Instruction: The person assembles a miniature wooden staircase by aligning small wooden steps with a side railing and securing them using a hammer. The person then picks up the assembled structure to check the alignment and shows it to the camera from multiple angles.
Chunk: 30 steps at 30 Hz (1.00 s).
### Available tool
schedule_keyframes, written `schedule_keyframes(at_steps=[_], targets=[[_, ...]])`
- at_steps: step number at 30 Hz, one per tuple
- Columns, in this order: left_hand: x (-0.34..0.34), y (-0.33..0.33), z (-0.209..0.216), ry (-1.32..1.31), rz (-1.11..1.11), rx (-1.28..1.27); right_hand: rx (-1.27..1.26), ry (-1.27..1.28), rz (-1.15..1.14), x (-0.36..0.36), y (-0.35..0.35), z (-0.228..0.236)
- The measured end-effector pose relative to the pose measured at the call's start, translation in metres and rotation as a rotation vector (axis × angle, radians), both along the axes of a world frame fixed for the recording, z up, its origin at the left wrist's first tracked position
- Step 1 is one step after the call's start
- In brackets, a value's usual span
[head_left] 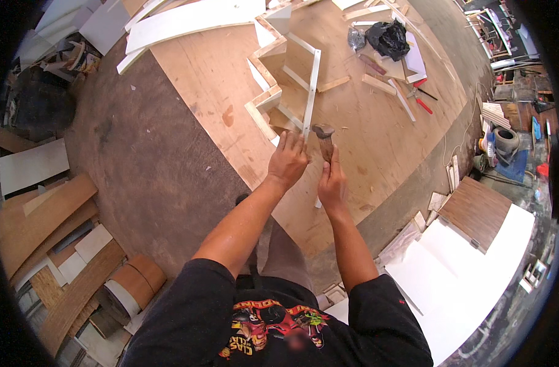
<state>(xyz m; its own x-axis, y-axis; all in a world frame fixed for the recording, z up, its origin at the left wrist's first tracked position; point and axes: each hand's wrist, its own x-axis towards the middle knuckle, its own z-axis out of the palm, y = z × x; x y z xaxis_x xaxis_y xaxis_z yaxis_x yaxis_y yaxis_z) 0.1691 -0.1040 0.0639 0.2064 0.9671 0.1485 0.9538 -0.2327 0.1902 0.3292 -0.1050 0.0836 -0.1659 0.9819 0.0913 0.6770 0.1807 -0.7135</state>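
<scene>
A zigzag, step-shaped wooden frame [264, 73] with pale strips along its right side stands on a large plywood sheet [215, 92]. Its near end lies under the fingers of my left hand [288, 162], which are closed together over the wood. Whether a nail is pinched there is hidden. Just to the right, my right hand [333, 182] grips a hammer [326, 145] by its brown handle. The hammer's dark head points away from me, close to the frame's near end but apart from it.
Farther right on the plywood lie a black plastic bag [388, 40], red-handled pliers [423, 105] and loose wood strips [379, 84]. White boards [194, 24] lie at the far left. Stacked panels [47, 223] and a roll of edging [134, 284] are at left, a white panel [457, 293] at right.
</scene>
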Motion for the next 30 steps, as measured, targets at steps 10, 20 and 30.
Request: schedule_keyframes(at_steps=[10, 20, 30], targets=[[0.000, -0.007, 0.001, 0.019, -0.014, 0.015, 0.000, -0.001, 0.055, 0.001, -0.004, 0.014], [0.000, -0.006, 0.001, 0.037, -0.016, 0.025, 0.092, -0.119, 0.078, -0.008, -0.011, 0.013], [-0.001, -0.008, 0.001, -0.061, -0.021, -0.016, 0.311, 0.041, 0.031, -0.007, -0.010, 0.004]])
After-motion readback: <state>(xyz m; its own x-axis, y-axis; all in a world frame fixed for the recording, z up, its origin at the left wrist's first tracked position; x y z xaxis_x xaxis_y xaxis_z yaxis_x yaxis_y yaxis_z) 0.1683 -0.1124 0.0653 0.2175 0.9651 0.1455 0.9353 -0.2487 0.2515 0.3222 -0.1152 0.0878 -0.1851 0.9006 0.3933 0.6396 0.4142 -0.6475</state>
